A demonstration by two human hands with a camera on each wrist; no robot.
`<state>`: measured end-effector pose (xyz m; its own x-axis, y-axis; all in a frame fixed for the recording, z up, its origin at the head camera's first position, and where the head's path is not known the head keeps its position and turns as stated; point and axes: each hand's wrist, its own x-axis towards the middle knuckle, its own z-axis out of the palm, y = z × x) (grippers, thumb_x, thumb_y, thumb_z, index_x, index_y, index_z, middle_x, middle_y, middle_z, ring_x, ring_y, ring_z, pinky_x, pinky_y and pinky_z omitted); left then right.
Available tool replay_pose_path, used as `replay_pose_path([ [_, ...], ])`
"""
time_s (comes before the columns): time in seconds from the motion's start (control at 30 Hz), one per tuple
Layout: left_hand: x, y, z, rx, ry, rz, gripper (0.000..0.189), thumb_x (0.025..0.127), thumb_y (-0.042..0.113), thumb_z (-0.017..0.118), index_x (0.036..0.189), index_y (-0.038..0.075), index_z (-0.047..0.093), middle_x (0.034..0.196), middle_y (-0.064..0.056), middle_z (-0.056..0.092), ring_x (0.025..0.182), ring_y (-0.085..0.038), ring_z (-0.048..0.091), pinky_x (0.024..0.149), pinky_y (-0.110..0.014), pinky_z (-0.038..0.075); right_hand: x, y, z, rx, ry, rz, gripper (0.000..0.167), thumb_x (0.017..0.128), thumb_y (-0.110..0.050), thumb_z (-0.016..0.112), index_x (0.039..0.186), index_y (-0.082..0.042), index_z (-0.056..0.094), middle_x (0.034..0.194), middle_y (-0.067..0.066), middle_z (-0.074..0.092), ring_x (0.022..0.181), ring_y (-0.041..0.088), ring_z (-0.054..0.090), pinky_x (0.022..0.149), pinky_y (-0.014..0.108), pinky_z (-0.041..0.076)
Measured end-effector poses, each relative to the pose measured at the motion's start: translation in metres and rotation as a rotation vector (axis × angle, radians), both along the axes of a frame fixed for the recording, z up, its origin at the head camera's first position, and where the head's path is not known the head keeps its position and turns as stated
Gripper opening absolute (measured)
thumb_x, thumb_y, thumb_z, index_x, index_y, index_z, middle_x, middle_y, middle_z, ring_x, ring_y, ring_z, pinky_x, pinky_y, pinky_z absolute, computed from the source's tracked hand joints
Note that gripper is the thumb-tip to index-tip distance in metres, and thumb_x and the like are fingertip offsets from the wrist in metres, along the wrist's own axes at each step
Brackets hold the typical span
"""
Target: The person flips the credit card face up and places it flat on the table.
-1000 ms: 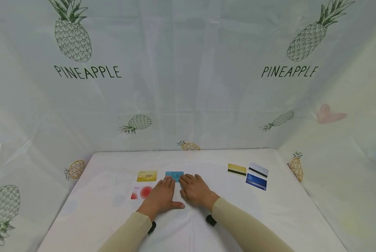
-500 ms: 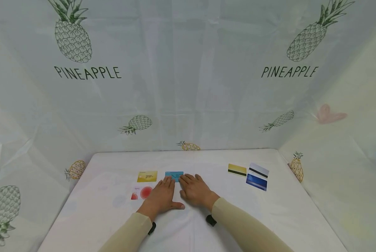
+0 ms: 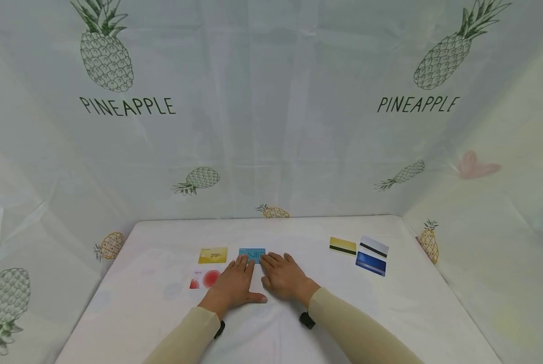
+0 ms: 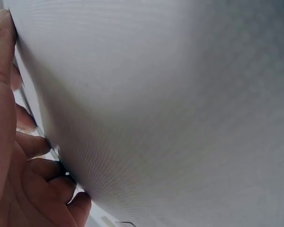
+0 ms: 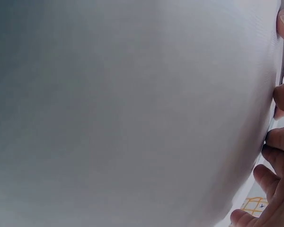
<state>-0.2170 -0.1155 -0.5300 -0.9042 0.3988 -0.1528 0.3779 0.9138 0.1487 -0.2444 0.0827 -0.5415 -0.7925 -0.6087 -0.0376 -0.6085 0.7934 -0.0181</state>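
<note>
A blue card (image 3: 252,253) lies flat on the white-covered table in the head view. My left hand (image 3: 233,284) rests palm down, its extended fingertips at the card's lower edge and its thumb spread to the right. At the card's lower right corner are the fingertips of my right hand (image 3: 284,277), also palm down. A yellow card (image 3: 212,255) lies just left of the blue one. Below it is a white card with red circles (image 3: 210,277), partly covered by my left hand. Both wrist views show fingers resting on the white cloth, with no card visible.
Towards the back right lie a yellow card with a black stripe (image 3: 342,245), a white card with a black stripe (image 3: 374,245) and a dark blue card (image 3: 371,264). A pineapple-print sheet (image 3: 271,126) hangs around the table's back and sides.
My right hand and sleeve have shifted very slightly to the right. The left hand and the cards look the same.
</note>
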Motion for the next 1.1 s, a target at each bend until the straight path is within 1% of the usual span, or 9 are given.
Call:
replay_pose_path([
  [0.17,0.0,0.002,0.0,-0.01,-0.01,0.015,0.117,0.081,0.082,0.067,0.159,0.0,0.041,0.169,-0.024,0.034,0.158,-0.04,0.03,0.125,-0.055,0.031,0.003,0.017,-0.001,0.007,0.024,0.001,0.061,0.11,-0.048,0.046,0.16,-0.013,0.046,0.166,0.001,0.045,0.155,0.024,0.04,0.122,0.058,0.035],
  [0.3,-0.002,0.002,-0.003,-0.018,-0.012,0.025,0.116,0.081,0.082,0.068,0.16,0.001,0.041,0.169,-0.022,0.033,0.159,-0.04,0.029,0.126,-0.054,0.03,0.005,0.041,-0.001,-0.01,0.03,-0.025,0.063,0.109,-0.05,0.048,0.158,-0.011,0.048,0.164,0.004,0.047,0.154,0.027,0.041,0.123,0.06,0.033],
  [0.43,-0.003,0.003,-0.006,-0.029,-0.021,0.033,0.117,0.08,0.083,0.068,0.161,0.004,0.04,0.17,-0.02,0.033,0.159,-0.039,0.029,0.126,-0.054,0.03,0.004,0.072,0.0,-0.036,0.02,-0.093,0.066,0.109,-0.052,0.049,0.158,-0.008,0.048,0.164,0.007,0.047,0.154,0.03,0.041,0.124,0.062,0.03],
  [0.57,-0.004,0.003,-0.007,-0.038,-0.031,0.031,0.117,0.08,0.084,0.066,0.162,0.005,0.039,0.17,-0.02,0.032,0.16,-0.039,0.028,0.126,-0.054,0.03,0.003,0.108,0.0,-0.051,0.022,-0.169,0.067,0.109,-0.05,0.05,0.157,-0.004,0.047,0.164,0.012,0.046,0.154,0.035,0.039,0.123,0.066,0.028],
  [0.8,-0.005,0.003,-0.008,-0.032,-0.04,0.032,0.118,0.079,0.085,0.066,0.162,0.004,0.039,0.171,-0.019,0.031,0.16,-0.039,0.027,0.126,-0.054,0.029,0.006,0.166,-0.002,-0.08,0.091,-0.265,0.067,0.107,-0.045,0.057,0.153,0.003,0.047,0.16,0.021,0.047,0.151,0.043,0.041,0.118,0.073,0.029],
  [0.9,-0.005,0.003,-0.008,-0.027,-0.041,0.034,0.118,0.079,0.084,0.067,0.162,0.004,0.038,0.171,-0.02,0.031,0.16,-0.039,0.026,0.126,-0.054,0.029,0.007,0.182,-0.002,-0.075,0.109,-0.309,0.072,0.106,-0.049,0.058,0.153,0.005,0.047,0.16,0.023,0.047,0.15,0.045,0.042,0.116,0.075,0.029],
  [1.0,-0.005,0.003,-0.007,-0.024,-0.038,0.033,0.118,0.08,0.083,0.067,0.162,0.003,0.038,0.171,-0.021,0.031,0.16,-0.04,0.026,0.126,-0.055,0.029,0.008,0.19,-0.002,-0.074,0.096,-0.351,0.077,0.105,-0.053,0.056,0.152,0.007,0.047,0.16,0.025,0.046,0.15,0.047,0.04,0.116,0.077,0.026],
  [1.1,-0.004,0.003,-0.006,-0.026,-0.039,0.031,0.118,0.08,0.083,0.067,0.162,0.003,0.038,0.171,-0.021,0.031,0.16,-0.04,0.026,0.126,-0.055,0.029,0.009,0.192,-0.004,-0.073,0.074,-0.366,0.078,0.106,-0.055,0.053,0.151,0.008,0.048,0.16,0.027,0.046,0.151,0.048,0.039,0.117,0.078,0.023],
])
